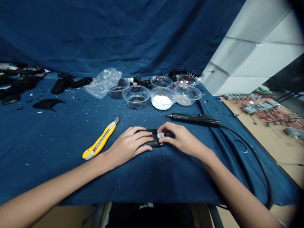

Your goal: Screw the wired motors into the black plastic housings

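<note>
A small black plastic housing (pixel 154 138) lies on the blue cloth in front of me. My left hand (pixel 133 141) is closed over its left end, fingers across the top and thumb along the near side. At its right end, my right hand (pixel 177 136) pinches a small round pale-grey part with red wires (pixel 161 135) between thumb and forefinger. That part sits over the housing; whether it is seated in it I cannot tell. Left of my left hand lies a yellow utility knife (pixel 101 139). Beyond my right hand rests a black electric screwdriver (pixel 194 119) with a cord.
Clear plastic bowls hold white pieces (pixel 161 100), small metallic bits (pixel 186 98) and dark bits (pixel 136 99). A clear plastic bag (pixel 103 84) sits beside them. Black pieces (pixel 47 104) lie at left. Red-wired parts (pixel 263 109) cover a board at right.
</note>
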